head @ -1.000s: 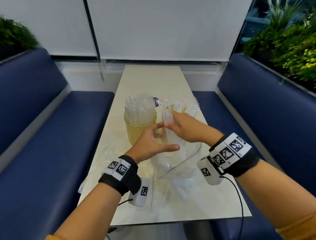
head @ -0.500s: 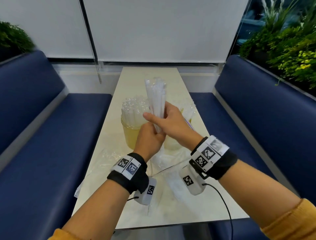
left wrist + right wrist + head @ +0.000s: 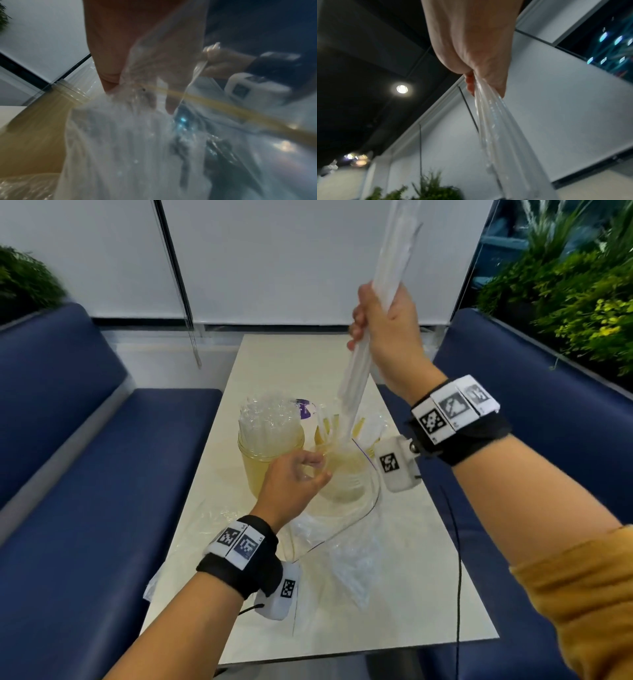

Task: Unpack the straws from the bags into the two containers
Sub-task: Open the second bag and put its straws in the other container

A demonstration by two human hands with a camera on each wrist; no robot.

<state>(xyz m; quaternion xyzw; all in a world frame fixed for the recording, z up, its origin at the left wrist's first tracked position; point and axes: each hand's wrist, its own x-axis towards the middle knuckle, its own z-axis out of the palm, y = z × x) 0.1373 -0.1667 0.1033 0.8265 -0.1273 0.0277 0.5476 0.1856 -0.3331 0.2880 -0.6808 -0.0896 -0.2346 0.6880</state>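
Note:
My right hand is raised high and grips a bundle of clear wrapped straws, tilted, with its lower ends above the right container. In the right wrist view the hand closes round the straws. That yellowish jar holds a few straws. The left container is packed full of straws. My left hand is low beside the right jar and pinches the clear plastic bag. In the left wrist view its fingers hold the crumpled film.
Emptied clear bags lie crumpled on the pale table in front of the jars. A purple-printed bag lies behind them. Blue benches flank the table, and plants stand at the right.
My right hand has lifted the straw bundle from table level up out of the bag. My left hand has let go of the bundle and dropped to the bag by the right jar.

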